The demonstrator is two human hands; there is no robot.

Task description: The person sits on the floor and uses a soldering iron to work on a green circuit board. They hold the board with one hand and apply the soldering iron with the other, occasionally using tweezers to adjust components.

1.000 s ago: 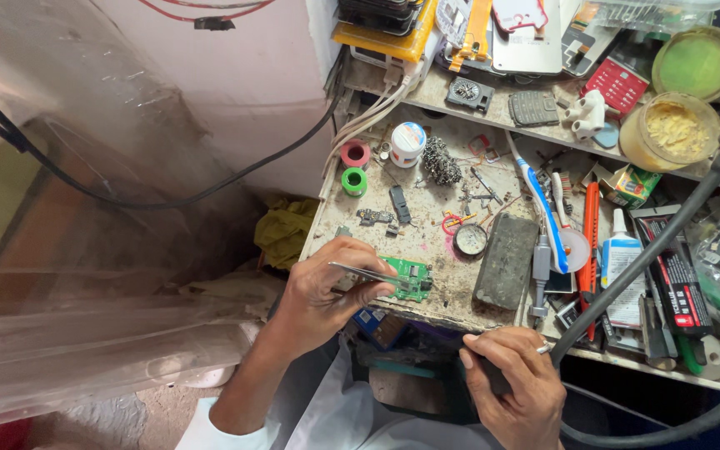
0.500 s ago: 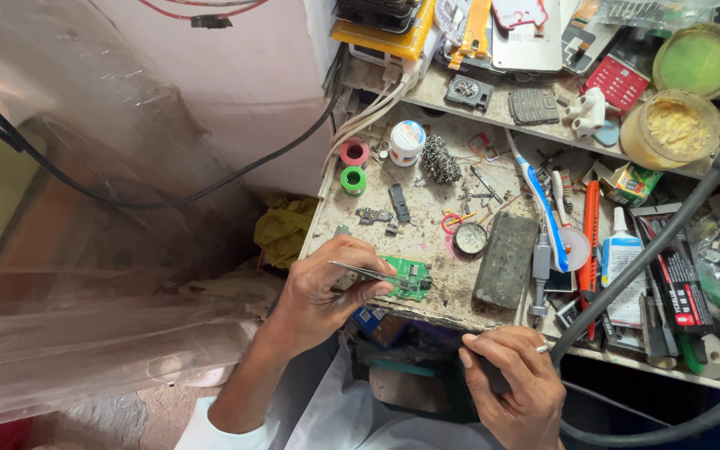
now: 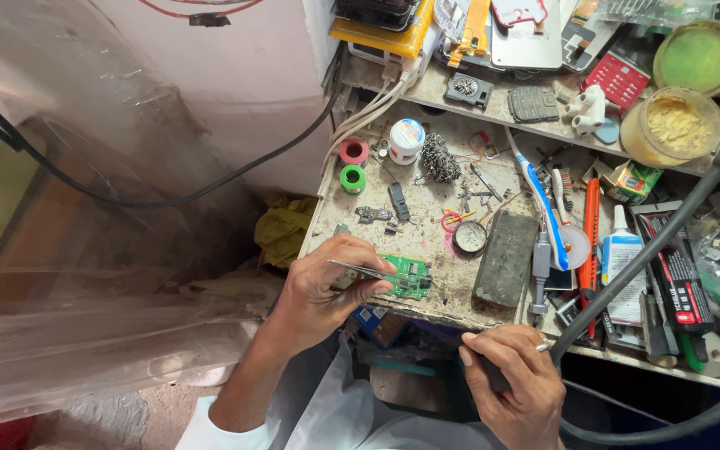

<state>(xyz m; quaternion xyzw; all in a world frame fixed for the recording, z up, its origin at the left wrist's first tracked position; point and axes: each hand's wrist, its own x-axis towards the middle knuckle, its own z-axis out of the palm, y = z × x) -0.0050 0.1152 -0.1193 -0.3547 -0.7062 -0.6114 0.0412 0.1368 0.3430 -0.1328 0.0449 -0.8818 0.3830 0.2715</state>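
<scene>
My left hand (image 3: 320,287) pinches metal tweezers (image 3: 360,270) whose tips rest on a small green circuit board (image 3: 406,277) at the front edge of the workbench (image 3: 439,308). My right hand (image 3: 517,383) is below the bench edge, fingers closed around a dark tool handle (image 3: 493,375) from which a thick black hose (image 3: 652,250) runs up to the right. The tool's tip is hidden behind my fingers.
The bench is crowded: a dark phone (image 3: 506,258), blue toothbrush (image 3: 539,204), round tin (image 3: 469,237), steel wool (image 3: 440,157), pink (image 3: 353,151) and green (image 3: 352,178) tape rolls, white glue bottle (image 3: 622,250), two yellow-filled tubs (image 3: 672,125). Plastic sheeting (image 3: 85,250) hangs left.
</scene>
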